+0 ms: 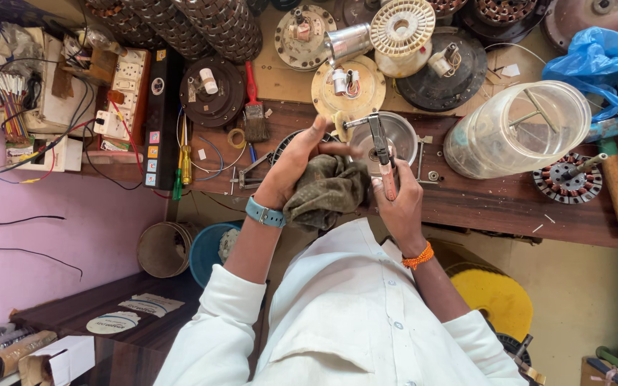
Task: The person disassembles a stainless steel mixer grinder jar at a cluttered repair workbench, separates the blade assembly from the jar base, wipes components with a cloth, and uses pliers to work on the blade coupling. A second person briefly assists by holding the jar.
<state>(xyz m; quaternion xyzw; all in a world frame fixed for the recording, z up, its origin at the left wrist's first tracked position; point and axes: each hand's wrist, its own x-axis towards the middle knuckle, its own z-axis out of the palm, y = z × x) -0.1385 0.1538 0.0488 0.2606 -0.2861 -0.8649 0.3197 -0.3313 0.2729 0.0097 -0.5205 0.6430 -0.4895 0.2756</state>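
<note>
Left hand [291,168]: closed about a crumpled olive-green cloth [329,189], soft and light, likely best bunched in the palm, held above the near edge of the dark wooden worktop [495,204]. Right hand [398,204]: gripped round the red-handled metal pliers [382,154], stiff and probably weighty, best held by the handles, nose towards a round metal motor housing [395,136]. Beside: clear plastic jar [520,129] lying on its side.
</note>
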